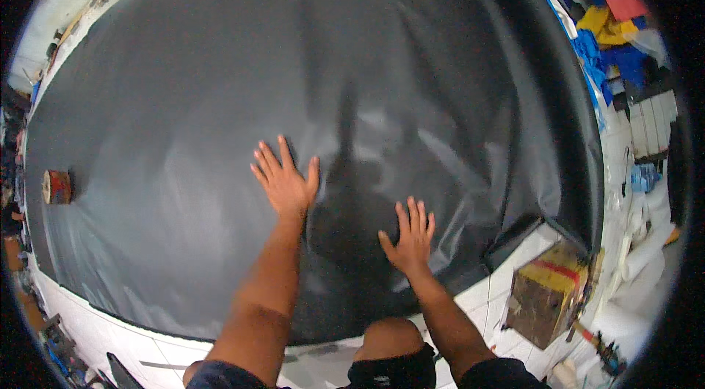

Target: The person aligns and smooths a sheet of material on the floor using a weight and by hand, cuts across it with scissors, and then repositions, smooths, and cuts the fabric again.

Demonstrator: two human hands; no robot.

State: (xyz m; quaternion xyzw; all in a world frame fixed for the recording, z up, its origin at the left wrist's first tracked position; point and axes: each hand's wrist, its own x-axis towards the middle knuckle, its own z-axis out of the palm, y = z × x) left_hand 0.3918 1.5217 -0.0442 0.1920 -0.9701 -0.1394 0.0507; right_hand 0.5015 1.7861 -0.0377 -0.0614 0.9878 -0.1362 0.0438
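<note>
A large black sheet (183,81), smooth and slightly shiny like vinyl, is spread over the white tiled floor. My left hand (288,182) lies on it near the middle, palm down with the fingers spread. Lower and to the right, my right hand (411,238) also rests on the sheet, fingers stretched out and thumb apart. Neither hand holds anything. Soft wrinkles run through the material between and beyond my hands, mostly on the right. Near the lower right the sheet's edge is folded back.
A round tin-like container (56,187) stands on the sheet at the far left. By the lower right edge sits a worn brown and yellow box (547,293). Blue and yellow material (606,29) is heaped at the upper right, with white rolls (646,257) below. White tiles (125,323) border the near edge.
</note>
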